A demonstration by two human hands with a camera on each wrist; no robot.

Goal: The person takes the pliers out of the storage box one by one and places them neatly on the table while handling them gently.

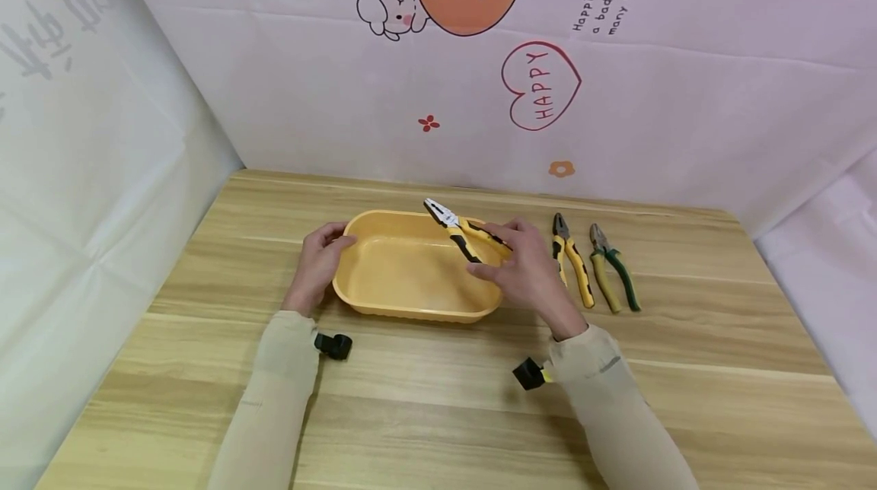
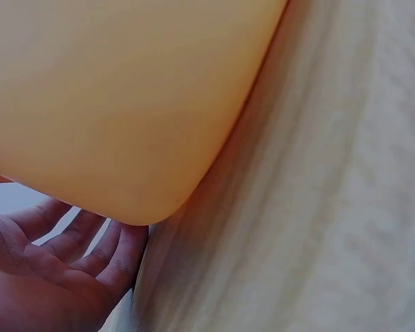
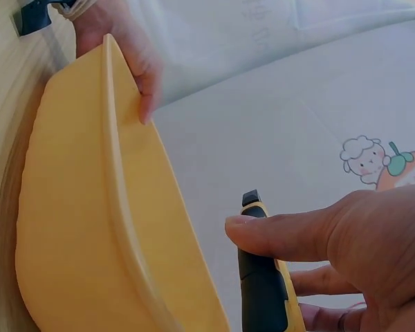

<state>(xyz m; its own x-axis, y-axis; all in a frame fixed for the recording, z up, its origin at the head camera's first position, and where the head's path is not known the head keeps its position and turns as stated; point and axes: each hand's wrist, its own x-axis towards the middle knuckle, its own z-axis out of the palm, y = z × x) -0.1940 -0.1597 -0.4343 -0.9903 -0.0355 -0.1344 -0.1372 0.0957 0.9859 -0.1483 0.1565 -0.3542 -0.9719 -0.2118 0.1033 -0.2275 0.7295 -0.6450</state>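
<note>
A yellow plastic basin [image 1: 411,269] stands on the wooden table. My left hand [image 1: 317,265] holds its left end, the thumb over the rim and the fingers against the outer wall [image 2: 131,131]. In my right hand [image 1: 524,265] is a pair of pliers [image 1: 452,225] with yellow and black handles, raised over the right side of the basin, its metal nose toward the far left. The right wrist view shows the thumb pressed on a black grip of the pliers [image 3: 259,277]. Inside the basin only the bare floor shows.
Right of the basin lie pliers with yellow handles [image 1: 578,269] and another pair with green and olive handles [image 1: 620,277]. Behind the table [image 1: 425,399] hangs a white printed cloth [image 1: 329,94]; another pale cloth [image 1: 89,170] hangs at the left.
</note>
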